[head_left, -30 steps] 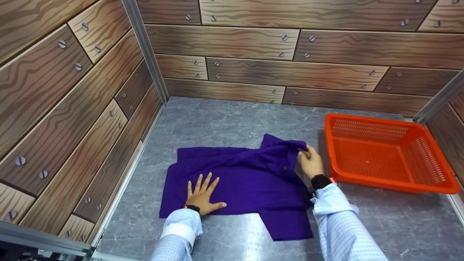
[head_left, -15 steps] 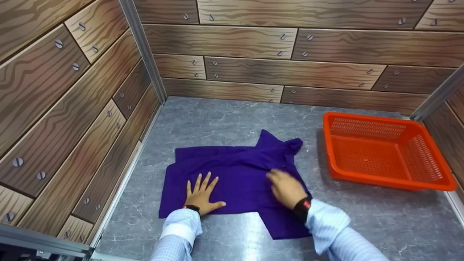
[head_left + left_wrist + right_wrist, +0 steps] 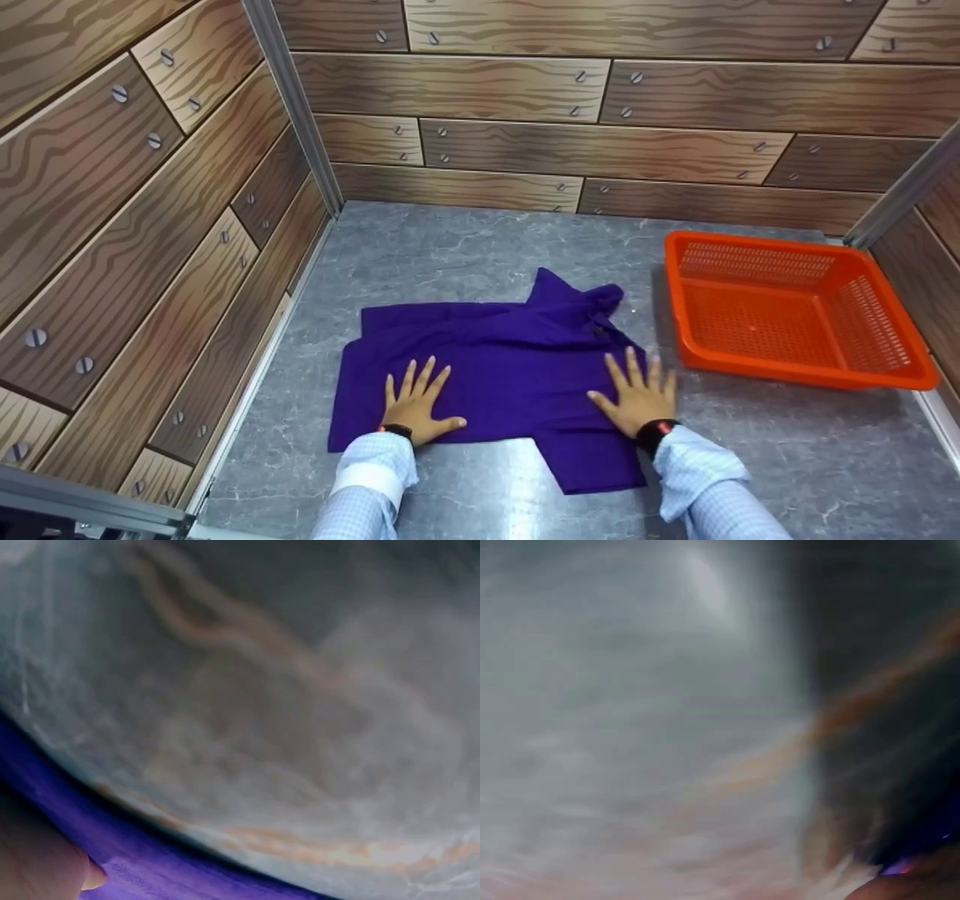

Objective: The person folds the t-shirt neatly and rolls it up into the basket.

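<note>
Purple shirt [image 3: 495, 382] lies on gray tabletop [image 3: 457, 251], bunched at far R end. L hand [image 3: 416, 410] palm down on its near L part, grip spread. R hand [image 3: 637, 397] across its R edge, grip spread too, outer fingers past shirt. Orange basket [image 3: 795, 373] to R, nr but not touching. Wood-print walls [image 3: 510, 86] behind & both sides.

Head cam's pretty evenly lit, glare streak on the desk [image 3: 523, 491] though, and the right hand [image 3: 639, 396] looks kinda ghosted at the fingertips [image 3: 655, 363]. Left wrist's mostly out of focus; right wrist's basically all smear, dark down the right side.
</note>
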The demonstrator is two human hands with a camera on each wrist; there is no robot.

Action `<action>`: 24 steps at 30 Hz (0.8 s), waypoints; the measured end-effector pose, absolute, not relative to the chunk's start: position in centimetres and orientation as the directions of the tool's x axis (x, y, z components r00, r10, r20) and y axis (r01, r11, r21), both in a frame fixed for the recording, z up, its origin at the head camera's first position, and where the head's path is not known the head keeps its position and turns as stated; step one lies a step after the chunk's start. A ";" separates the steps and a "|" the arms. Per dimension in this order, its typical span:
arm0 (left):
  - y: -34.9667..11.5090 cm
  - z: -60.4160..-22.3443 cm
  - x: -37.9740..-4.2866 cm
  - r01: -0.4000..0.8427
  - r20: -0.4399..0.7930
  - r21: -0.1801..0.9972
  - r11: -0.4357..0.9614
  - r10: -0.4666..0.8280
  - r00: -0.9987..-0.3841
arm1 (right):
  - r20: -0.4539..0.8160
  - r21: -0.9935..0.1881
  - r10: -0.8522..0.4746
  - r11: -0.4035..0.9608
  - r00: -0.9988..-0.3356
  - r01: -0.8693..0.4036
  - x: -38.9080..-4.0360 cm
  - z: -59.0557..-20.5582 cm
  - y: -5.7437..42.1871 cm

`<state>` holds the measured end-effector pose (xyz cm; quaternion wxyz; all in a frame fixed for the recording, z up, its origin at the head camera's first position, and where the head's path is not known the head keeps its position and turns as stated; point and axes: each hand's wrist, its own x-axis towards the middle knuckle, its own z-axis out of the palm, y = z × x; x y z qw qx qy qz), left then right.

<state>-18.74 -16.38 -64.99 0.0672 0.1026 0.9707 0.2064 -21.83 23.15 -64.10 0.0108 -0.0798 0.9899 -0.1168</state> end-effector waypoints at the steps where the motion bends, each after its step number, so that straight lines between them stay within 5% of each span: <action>1: -16.4 -65.0 -18.7 0.173 -0.089 0.414 0.894 0.229 -0.969 | -0.015 -0.232 -0.143 0.963 -0.990 -0.135 -21.8 -64.1 23.6; 5: -16.2 -64.7 -18.5 0.173 -0.089 0.404 0.898 0.227 -0.970 | 0.015 -0.175 -0.140 0.975 -0.990 -0.140 -21.7 -63.6 24.0; 10: -15.0 -64.0 -18.3 0.087 -0.036 0.339 0.937 0.105 -0.994 | 0.091 -0.112 -0.289 0.948 -0.953 -0.299 -20.8 -62.5 21.5; 17: -14.5 -63.7 -18.6 -0.147 -0.115 0.332 0.932 -0.115 -0.987 | -0.100 -0.224 -0.332 0.926 -0.938 -0.304 -18.3 -61.6 20.0; 24: -15.3 -64.2 -18.7 -0.076 -0.143 0.326 0.942 -0.030 -0.989 | -0.230 -0.188 -0.281 0.952 -0.932 -0.241 -15.9 -61.2 20.0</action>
